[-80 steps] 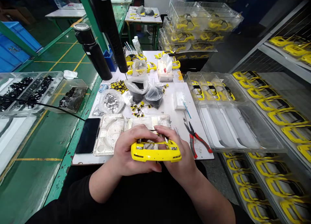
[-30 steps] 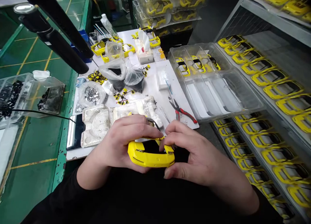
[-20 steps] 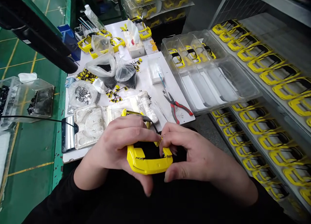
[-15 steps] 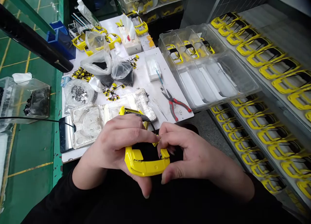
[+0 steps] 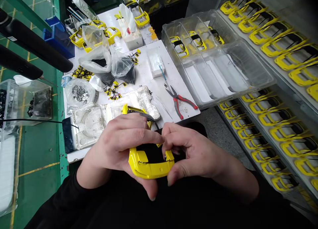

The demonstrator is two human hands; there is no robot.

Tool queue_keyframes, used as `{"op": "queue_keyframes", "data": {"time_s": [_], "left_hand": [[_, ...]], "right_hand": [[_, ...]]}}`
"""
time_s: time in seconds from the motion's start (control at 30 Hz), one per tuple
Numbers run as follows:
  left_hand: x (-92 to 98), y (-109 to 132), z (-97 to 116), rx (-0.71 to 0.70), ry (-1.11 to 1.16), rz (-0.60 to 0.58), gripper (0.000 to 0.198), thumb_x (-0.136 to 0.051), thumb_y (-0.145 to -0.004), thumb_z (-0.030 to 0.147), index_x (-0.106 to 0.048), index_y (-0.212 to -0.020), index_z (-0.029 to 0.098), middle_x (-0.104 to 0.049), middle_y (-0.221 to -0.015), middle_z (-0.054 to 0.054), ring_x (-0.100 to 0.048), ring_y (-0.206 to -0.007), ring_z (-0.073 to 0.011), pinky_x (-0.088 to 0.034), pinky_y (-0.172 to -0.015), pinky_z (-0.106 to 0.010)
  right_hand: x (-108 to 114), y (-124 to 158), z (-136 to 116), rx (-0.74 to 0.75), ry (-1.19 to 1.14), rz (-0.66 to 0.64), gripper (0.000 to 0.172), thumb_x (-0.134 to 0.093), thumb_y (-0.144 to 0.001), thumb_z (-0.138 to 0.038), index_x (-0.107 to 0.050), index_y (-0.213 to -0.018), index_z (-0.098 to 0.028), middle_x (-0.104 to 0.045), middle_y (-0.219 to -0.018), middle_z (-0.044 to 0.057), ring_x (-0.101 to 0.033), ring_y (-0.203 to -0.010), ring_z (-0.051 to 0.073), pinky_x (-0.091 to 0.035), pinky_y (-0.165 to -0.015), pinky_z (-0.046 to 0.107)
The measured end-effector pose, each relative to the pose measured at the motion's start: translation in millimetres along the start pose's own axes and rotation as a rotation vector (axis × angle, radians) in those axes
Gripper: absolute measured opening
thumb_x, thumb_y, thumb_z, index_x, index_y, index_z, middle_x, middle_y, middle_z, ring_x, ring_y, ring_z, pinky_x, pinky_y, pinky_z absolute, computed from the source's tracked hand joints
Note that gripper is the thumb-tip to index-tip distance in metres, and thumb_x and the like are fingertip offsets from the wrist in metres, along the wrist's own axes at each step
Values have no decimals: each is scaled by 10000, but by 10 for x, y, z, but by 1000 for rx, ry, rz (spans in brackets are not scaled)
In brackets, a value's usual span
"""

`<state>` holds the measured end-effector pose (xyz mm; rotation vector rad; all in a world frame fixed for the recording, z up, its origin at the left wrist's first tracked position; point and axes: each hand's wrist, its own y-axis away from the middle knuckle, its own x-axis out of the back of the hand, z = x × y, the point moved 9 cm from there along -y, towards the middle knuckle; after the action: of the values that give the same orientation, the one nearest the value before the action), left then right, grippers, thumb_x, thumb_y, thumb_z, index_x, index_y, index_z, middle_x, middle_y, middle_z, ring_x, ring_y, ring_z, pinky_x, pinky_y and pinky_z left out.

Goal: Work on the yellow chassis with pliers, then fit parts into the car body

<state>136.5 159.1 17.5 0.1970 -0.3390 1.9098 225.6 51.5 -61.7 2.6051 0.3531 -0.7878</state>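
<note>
A glossy yellow plastic frame [image 5: 151, 169] with black parts is held in front of my body, above the near edge of the table. My left hand [image 5: 124, 143] is closed around its left side, thumb underneath and fingers across the top. On the right end, my right hand [image 5: 191, 152] pinches the frame between thumb and bent fingers, near a small metal piece at the corner. My fingers hide part of the frame's middle and far side. Just beyond lies a stained white mould-like block [image 5: 90, 126], and red-handled pliers [image 5: 180, 101] rest to the right.
Tweezers [image 5: 164, 107] lie beside the pliers. Bags of small black parts [image 5: 123, 68] and a bag of metal pieces [image 5: 79, 92] stand at the left. A clear divided tray [image 5: 223, 73] overhangs the table's right side. Racks of yellow frames [image 5: 284, 51] line the right. Dark cylinders [image 5: 37, 40] jut in upper left.
The view has shifted slightly, and a second dark cylinder now shows at the left. Both hands keep nearly the same grip on the yellow frame.
</note>
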Motion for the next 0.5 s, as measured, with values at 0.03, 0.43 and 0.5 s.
{"op": "queue_keyframes", "data": {"time_s": [0.03,0.43,0.5], "left_hand": [[-2,-3,-3,2,-2,-4,778,-893,-835,846,-778,-1241,192,-700,-690,-16,-611,-521,-174,-438,-563,-365],[48,27,-1,24,6,42,768,-992,-767,789,-805,-1262,232,-706,-697,-20,-584,-513,-186,-422,-545,-379],[62,31,0,24,17,44,788,-953,-772,839,-807,-1280,255,-696,-679,-15,-593,-498,-193,-422,-535,-385]], "right_hand": [[-4,2,7,-2,-9,-1,545,-1107,-690,-617,-789,-844,-203,-571,-939,-39,-485,-767,99,-403,-623,274],[-9,70,-107,93,97,93,495,-1083,-747,-602,-835,-945,-222,-643,-1034,2,-570,-854,138,-519,-776,297],[-18,70,-123,114,124,94,495,-1061,-773,-620,-831,-957,-222,-651,-1038,13,-598,-880,156,-546,-817,320]]}}
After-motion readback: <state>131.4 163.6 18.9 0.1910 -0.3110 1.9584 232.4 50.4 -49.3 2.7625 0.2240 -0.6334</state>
